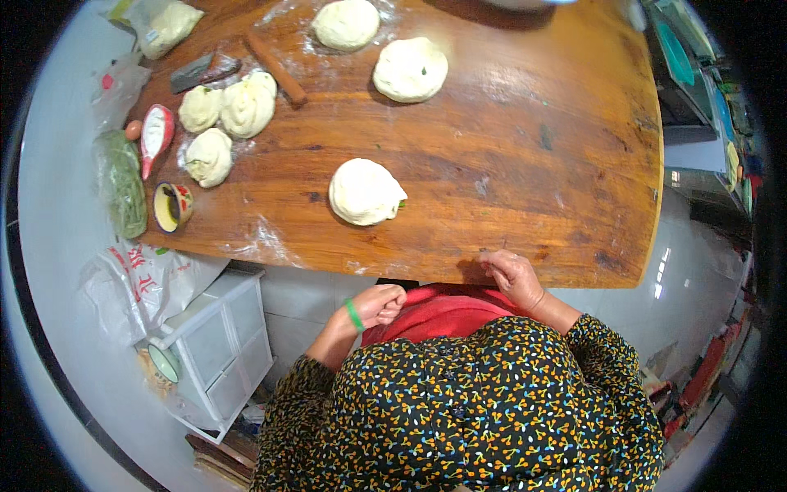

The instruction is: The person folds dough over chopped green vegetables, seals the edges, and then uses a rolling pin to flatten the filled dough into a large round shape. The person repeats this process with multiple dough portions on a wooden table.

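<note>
My left hand (380,304), with a green band at the wrist, is closed just off the near edge of the wooden table, and nothing shows in it. My right hand (511,275) is at the table's near edge with its fingers curled; whether it holds anything is not clear. Between and beyond the hands lies a round piece of dough (366,192) with a bit of green at its right side. Farther back are a flattened dough round (411,70) and another dough round (346,24). Coiled dough pieces (248,106) lie at the left beside a wooden rolling pin (275,69).
On the left are a red scoop of white powder (157,130), an egg (133,130), an enamel cup (173,207), a cleaver-like blade (192,72) and plastic bags (121,184). A white drawer unit (224,344) stands below the table's left front edge.
</note>
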A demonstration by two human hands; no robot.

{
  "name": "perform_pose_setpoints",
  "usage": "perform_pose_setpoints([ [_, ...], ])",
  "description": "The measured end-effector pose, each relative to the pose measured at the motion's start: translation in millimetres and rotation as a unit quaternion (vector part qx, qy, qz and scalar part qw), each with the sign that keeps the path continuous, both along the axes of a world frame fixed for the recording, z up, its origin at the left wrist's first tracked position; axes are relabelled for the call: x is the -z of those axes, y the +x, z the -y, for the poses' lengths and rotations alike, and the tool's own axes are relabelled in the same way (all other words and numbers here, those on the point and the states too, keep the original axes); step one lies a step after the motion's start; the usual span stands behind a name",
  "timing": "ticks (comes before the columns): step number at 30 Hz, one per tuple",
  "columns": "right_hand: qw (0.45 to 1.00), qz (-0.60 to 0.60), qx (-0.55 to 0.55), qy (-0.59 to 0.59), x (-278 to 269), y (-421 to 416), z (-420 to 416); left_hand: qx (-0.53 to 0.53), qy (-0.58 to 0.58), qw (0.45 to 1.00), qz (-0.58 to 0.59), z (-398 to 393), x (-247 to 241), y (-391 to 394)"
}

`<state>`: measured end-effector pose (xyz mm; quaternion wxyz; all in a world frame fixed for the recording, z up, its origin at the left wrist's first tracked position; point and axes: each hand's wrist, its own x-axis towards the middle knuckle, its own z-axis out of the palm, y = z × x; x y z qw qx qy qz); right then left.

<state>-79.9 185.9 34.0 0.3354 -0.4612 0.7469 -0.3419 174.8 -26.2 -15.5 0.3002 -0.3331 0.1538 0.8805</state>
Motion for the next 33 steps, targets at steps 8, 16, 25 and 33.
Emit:
perform_pose_setpoints([
  [8, 0.999, -0.048, 0.016, -0.006, -18.3, -15.6, 26.9, -0.368, -0.316, 0.874, -0.025, 83.7, -106.2, 24.4],
  [16, 0.998, -0.046, 0.020, 0.042, -14.3, -38.7, 11.4, -0.076, -0.525, 0.834, 0.151, 94.9, -96.9, 62.8],
  [25, 0.996, -0.073, -0.001, -0.053, -3.3, -52.5, 22.3, 0.088, -0.857, 0.503, -0.075, 84.3, -110.1, -84.8],
  [33, 0.999, 0.037, 0.005, -0.030, 27.7, -16.0, 88.2, 0.037, -0.663, 0.736, 0.130, 139.6, -35.5, -78.5],
])
